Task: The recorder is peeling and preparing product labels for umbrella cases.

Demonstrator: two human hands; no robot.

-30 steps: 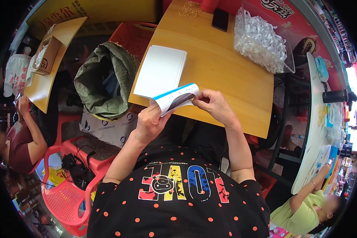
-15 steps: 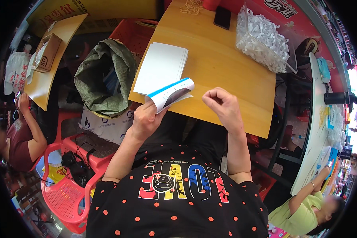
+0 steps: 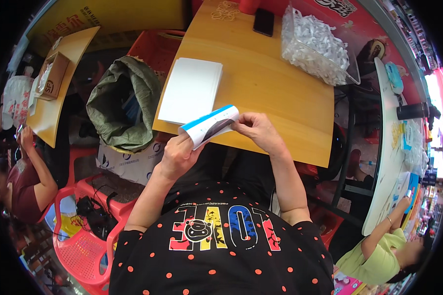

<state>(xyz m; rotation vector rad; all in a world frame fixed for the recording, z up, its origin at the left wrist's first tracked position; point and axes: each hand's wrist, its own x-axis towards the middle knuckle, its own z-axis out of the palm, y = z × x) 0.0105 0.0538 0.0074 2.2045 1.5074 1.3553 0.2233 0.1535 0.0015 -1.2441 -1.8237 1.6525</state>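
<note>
A printed paper sheet [image 3: 212, 125], white with a blue band and a dark picture, is curled over in front of me at the table's near edge. My left hand [image 3: 178, 156] grips its left end, with some fingers inside the curl. At the other end, my right hand [image 3: 257, 130] pinches the sheet's right edge between thumb and fingers. Just beyond the sheet, a stack of white paper [image 3: 191, 89] lies on the left part of the wooden table [image 3: 261, 73].
Left of the table stands an open green woven sack [image 3: 125, 105], with a red plastic chair [image 3: 86, 241] nearer me. A clear bin of white strips [image 3: 317, 49], a dark phone [image 3: 264, 22] and rubber bands [image 3: 225, 11] sit at the far side. Two people work at neighbouring tables.
My right hand has moved left and taken hold of the right edge of the curled sheet. The left hand keeps its grip. The whole view has shifted slightly.
</note>
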